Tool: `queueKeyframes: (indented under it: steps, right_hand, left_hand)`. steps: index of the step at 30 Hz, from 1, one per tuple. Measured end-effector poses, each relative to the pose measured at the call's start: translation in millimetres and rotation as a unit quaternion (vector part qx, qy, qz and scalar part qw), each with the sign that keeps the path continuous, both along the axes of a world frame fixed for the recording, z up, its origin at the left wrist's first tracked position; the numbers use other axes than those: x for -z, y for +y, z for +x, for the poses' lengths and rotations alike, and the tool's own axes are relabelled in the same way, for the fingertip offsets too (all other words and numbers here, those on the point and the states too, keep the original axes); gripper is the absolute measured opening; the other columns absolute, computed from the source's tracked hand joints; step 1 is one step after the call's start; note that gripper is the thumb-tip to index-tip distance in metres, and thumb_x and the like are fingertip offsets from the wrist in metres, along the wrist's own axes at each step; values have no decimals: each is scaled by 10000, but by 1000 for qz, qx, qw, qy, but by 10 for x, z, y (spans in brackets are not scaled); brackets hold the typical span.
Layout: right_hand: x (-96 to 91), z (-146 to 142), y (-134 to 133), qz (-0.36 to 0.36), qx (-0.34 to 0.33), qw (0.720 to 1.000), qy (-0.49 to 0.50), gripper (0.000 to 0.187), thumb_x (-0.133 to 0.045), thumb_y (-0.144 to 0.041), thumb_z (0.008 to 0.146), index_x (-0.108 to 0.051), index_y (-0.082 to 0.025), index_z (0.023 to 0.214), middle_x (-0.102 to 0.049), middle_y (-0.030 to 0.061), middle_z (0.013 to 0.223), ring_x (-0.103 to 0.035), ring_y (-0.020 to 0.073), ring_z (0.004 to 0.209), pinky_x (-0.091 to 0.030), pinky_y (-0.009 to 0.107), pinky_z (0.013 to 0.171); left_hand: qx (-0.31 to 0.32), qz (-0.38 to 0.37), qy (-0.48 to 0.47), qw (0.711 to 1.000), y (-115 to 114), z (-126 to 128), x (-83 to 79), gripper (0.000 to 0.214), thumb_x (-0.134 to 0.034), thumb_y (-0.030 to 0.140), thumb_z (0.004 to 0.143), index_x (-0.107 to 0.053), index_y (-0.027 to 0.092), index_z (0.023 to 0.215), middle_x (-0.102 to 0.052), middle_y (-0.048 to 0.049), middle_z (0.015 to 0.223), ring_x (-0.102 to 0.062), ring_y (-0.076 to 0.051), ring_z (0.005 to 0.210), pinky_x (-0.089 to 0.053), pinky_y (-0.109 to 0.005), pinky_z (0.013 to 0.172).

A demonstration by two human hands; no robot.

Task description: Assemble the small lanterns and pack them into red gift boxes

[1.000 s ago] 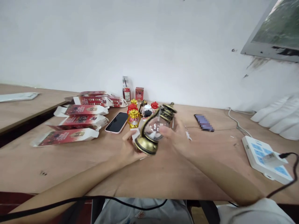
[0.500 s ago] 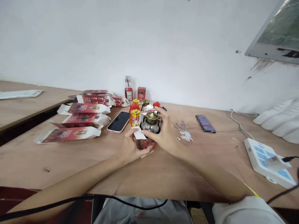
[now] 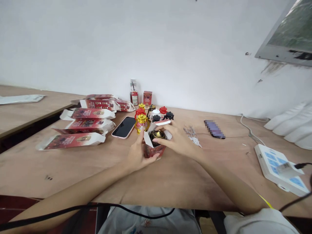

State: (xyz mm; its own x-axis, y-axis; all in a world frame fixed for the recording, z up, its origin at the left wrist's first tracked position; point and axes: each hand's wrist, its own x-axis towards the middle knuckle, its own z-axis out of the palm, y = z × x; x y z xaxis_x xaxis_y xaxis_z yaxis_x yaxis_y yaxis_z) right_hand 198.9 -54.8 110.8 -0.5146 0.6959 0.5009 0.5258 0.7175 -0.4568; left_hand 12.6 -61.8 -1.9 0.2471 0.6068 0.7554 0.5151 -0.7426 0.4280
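A red printed carton stands upright on the table with its white top flaps spread. My left hand is wrapped round the carton's left side and front, thumb along the near face. Down inside it sits a small black-and-gold lantern, only its top showing. My right hand is closed over the carton's opening, thumb against the lantern's top and fingers by the far flap; their exact contact is partly hidden. Just behind the carton stand a gold lantern, a white lantern, a black lantern and several others.
Flattened red cartons lie at the left beside a phone. A drink bottle and a closed red box stand by the wall. To the right are small metal and white parts, another phone and a power strip.
The lantern has gone down deeper into the carton, with my right hand moving down alongside it. My left fingers have shifted up along the carton's side, and the near-left flap stands more upright.
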Motion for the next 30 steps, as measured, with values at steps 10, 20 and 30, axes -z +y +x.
queueKeyframes:
  steps: [10,20,30]
  right_hand:
    - [144,181,199,-82,-126,962,226,219,-539,-254,836,-527,-249,1055,-601,49,1107,-568,190,1098,-484,366,911]
    - [208,17,139,-128,-162,956,210,699,-654,-519,781,-317,-283,1346,-490,100,1300,-549,206,1140,-492,390,953]
    - [200,17,89,-89,-186,970,126,413,-402,-521,939,-585,-290,1228,-631,41,1220,-581,181,1151,-465,381,1003]
  left_hand:
    - [15,152,48,987,-20,-16,-96,855,-654,359,767,-172,301,1471,-506,-130,1178,-621,-254,975,-577,-379,722]
    - [65,98,61,991,-25,-56,-257,660,-708,273,713,-416,265,1305,-493,-108,1179,-577,-260,1054,-530,-403,848]
    - [73,63,26,995,28,-62,-216,801,-705,311,728,-247,315,1385,-495,-109,1257,-539,-308,1175,-514,-518,914]
